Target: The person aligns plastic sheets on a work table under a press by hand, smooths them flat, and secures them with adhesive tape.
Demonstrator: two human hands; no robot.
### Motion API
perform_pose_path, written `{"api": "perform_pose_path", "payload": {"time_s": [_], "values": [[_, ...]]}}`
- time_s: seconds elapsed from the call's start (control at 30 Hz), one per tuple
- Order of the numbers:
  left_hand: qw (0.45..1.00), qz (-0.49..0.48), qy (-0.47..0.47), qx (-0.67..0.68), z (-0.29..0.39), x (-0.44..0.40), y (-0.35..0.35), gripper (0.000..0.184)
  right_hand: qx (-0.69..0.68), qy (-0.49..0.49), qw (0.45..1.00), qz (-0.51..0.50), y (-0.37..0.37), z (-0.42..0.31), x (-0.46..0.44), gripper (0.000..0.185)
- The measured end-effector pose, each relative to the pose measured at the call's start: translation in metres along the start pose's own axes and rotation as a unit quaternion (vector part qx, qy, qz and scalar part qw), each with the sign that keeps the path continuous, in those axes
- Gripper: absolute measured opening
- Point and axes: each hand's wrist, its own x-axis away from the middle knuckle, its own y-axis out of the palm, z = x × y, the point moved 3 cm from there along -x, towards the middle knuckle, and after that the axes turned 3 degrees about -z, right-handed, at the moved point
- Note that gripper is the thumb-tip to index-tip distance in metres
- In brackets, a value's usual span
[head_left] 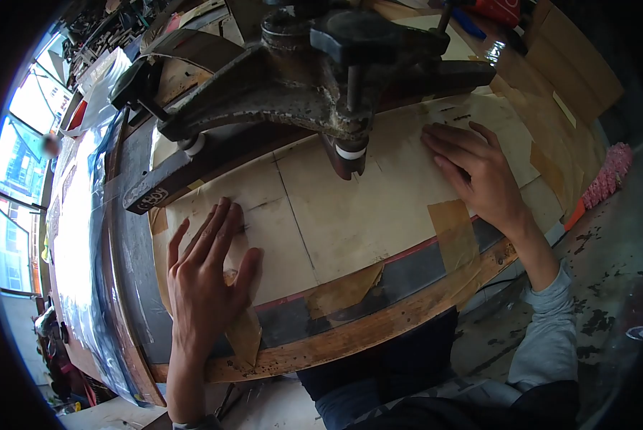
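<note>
A cream-coloured sheet (336, 222) with a dark line drawn across it lies on the work surface, its edges held by strips of brown tape (453, 233). My left hand (210, 265) rests flat on the sheet's left part, fingers stretched out and holding nothing. On the right part lies my right hand (479, 172), fingers extended, also with nothing in it. Between and beyond both hands stands a heavy cast-metal frame (264, 104) with black knobs. Its forked foot with a white ring (350, 153) is just above or on the sheet; I cannot tell which.
A dark metal bar (207, 168) crosses behind the sheet under the frame. The board's wooden edge (350, 347) runs nearest my body. A pink fluffy duster (608, 172) lies at the right, near cardboard (572, 64). Clear plastic sheeting (85, 265) covers the left side.
</note>
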Motion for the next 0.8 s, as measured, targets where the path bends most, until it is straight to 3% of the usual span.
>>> {"api": "perform_pose_path", "payload": {"time_s": [0.8], "values": [[0.999,0.011,0.026,0.021,-0.0046,0.0027,0.0016,0.047,0.023,-0.025,0.999,-0.002,-0.0035,-0.0018,-0.0004,0.024]]}}
